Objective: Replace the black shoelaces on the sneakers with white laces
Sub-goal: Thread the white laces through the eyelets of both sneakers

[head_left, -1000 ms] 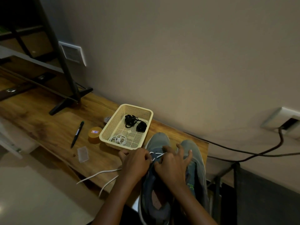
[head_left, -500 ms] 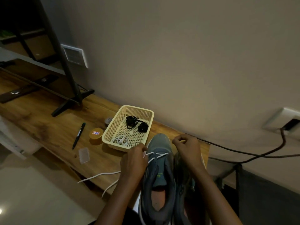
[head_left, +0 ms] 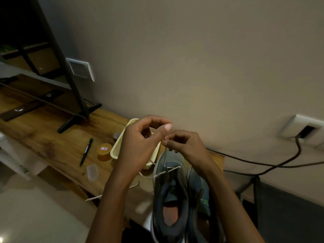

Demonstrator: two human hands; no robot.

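Two grey sneakers stand side by side at the table's near edge, the left sneaker [head_left: 171, 195] in front of me and the right sneaker [head_left: 199, 186] beside it. A white lace [head_left: 172, 168] crosses the lowest eyelets of the left sneaker, and its loose ends trail off the table edge to the left. My left hand [head_left: 140, 146] and my right hand [head_left: 184, 143] are raised above the toe, fingers pinched together on a taut strand of the lace. My left hand hides most of the cream basket [head_left: 117, 148].
On the wooden table [head_left: 52, 141] lie a black pen [head_left: 86, 151], a small orange tin [head_left: 104, 151] and a clear plastic piece [head_left: 92, 171]. A TV stand leg [head_left: 77, 118] stands at the back left. A black cable [head_left: 263, 163] runs from a wall socket on the right.
Both hands have risen from the sneaker's eyelets to above the toe, drawing a lace strand upward. My left hand now covers the basket.
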